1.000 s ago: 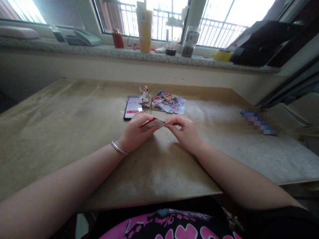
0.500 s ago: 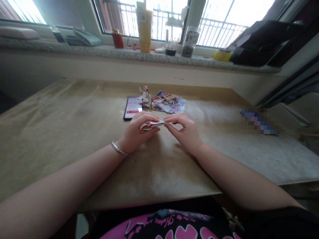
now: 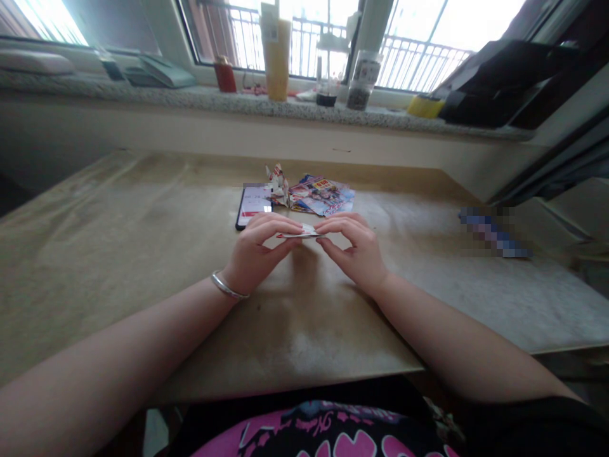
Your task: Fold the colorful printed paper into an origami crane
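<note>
Between my two hands is a thin folded piece of paper point(image 3: 308, 232), white with a bit of red at its left end, seen nearly edge-on above the table. My left hand point(image 3: 259, 244), with a silver bangle at the wrist, pinches its left part between thumb and fingers. At the other end my right hand point(image 3: 356, 251) pinches it the same way. Just behind the left hand lies a phone point(image 3: 252, 200) with a lit screen. A folded paper shape point(image 3: 278, 184) stands beside it, next to a pile of colourful printed sheets point(image 3: 328, 195).
A yellowish cover lies over the table point(image 3: 190, 330). On the right side is a blurred blue item point(image 3: 495, 235). Several bottles and jars, among them a tall yellow container point(image 3: 276, 60), line the stone windowsill point(image 3: 228, 101) at the back.
The paper's left end, which stood partly apart in layers, now lies flatter and closed together. My left fingers have shifted slightly along it; the right hand has barely moved.
</note>
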Demonstrator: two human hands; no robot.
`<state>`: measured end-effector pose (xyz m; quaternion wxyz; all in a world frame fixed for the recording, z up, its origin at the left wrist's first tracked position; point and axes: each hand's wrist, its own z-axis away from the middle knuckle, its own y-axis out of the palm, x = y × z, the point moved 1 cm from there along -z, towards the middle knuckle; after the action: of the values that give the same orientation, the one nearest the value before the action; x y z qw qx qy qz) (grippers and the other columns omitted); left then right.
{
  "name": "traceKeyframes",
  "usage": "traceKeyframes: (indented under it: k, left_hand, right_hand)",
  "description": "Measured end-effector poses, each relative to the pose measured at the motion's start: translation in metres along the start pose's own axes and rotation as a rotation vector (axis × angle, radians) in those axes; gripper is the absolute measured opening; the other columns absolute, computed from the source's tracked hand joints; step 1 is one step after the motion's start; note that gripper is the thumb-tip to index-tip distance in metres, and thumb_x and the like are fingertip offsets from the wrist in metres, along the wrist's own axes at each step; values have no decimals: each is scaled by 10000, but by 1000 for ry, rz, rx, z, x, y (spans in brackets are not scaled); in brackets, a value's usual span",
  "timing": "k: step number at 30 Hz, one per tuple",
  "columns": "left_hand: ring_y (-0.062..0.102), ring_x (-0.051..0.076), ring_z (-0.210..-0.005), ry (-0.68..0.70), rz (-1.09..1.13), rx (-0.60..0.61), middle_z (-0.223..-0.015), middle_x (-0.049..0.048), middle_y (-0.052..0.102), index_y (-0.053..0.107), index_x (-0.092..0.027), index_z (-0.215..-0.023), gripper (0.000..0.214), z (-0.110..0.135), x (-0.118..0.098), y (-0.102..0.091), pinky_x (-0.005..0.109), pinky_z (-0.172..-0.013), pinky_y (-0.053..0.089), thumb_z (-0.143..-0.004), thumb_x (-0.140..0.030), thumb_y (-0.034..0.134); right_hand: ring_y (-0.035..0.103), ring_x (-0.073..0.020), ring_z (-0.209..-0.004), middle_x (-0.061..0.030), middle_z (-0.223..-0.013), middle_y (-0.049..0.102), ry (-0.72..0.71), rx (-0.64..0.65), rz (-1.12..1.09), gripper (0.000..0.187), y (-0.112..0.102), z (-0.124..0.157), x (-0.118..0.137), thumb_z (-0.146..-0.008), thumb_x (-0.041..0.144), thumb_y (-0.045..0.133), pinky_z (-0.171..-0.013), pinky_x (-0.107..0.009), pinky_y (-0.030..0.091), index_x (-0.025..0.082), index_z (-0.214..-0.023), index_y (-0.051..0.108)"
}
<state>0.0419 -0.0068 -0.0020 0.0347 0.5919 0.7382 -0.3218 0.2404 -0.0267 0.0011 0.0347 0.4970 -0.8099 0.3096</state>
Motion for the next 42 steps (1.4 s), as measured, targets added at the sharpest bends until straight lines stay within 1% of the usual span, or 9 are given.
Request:
traceKeyframes:
  k: [4,10,15,20,27,31,36,42]
  left_hand:
    - [655,168,-849,-15,-20,-2,-899,37,724,685,-214,-891,96,1,0,0,354,-847,492,-800,-243,699]
    - [655,166,-859,-20,-54,11,-903,35,727,682,-217,-882,86,0,-2,-1,364,-862,483,-814,-269,683]
    - [656,161,-829,5,-106,26,-859,23,729,670,-222,-833,87,-3,-5,-2,368,-858,479,-825,-309,664]
    - [655,165,-836,73,-182,50,-835,-1,729,663,-246,-809,55,-4,-9,-2,375,-868,471,-815,-301,665]
    - [639,162,-784,66,-232,19,-784,1,713,625,-222,-758,69,-4,-8,-2,376,-856,464,-810,-263,644]
    - [613,166,-780,106,-337,52,-792,-26,716,654,-263,-767,37,-2,-9,-2,395,-892,425,-791,-279,676]
    - [601,165,-797,98,-344,30,-791,-33,709,658,-273,-771,48,-2,-8,-2,402,-916,394,-803,-305,674]
    - [574,155,-727,191,-383,123,-737,-45,703,649,-276,-768,42,-3,-8,-1,391,-895,392,-809,-286,650]
  right_hand:
    - [632,-182,-923,-3,-869,731,28,-4,-16,70,0,1,-2,-829,230,629,-895,-390,492,263,-872,675]
    - [630,-188,-913,-1,-847,729,59,-10,-26,60,2,1,-1,-823,232,637,-888,-405,497,273,-843,676]
    - [625,-187,-911,6,-820,726,78,-12,-11,67,2,1,1,-831,226,629,-879,-403,500,270,-801,669]
    - [618,-187,-931,9,-846,730,47,29,22,63,2,1,5,-835,227,631,-891,-399,492,274,-809,664]
    - [620,-182,-901,-3,-829,705,28,-6,20,44,3,0,5,-825,231,628,-878,-385,486,261,-795,642]
    - [612,-177,-875,-18,-841,673,4,18,26,58,3,-1,7,-828,224,608,-839,-378,495,257,-788,632]
    - [606,-186,-905,-25,-854,668,-27,15,30,41,2,-2,10,-840,250,612,-854,-390,492,267,-810,636]
    - [589,-197,-962,-17,-856,677,-32,92,51,40,4,-3,12,-839,282,617,-898,-398,481,280,-813,647]
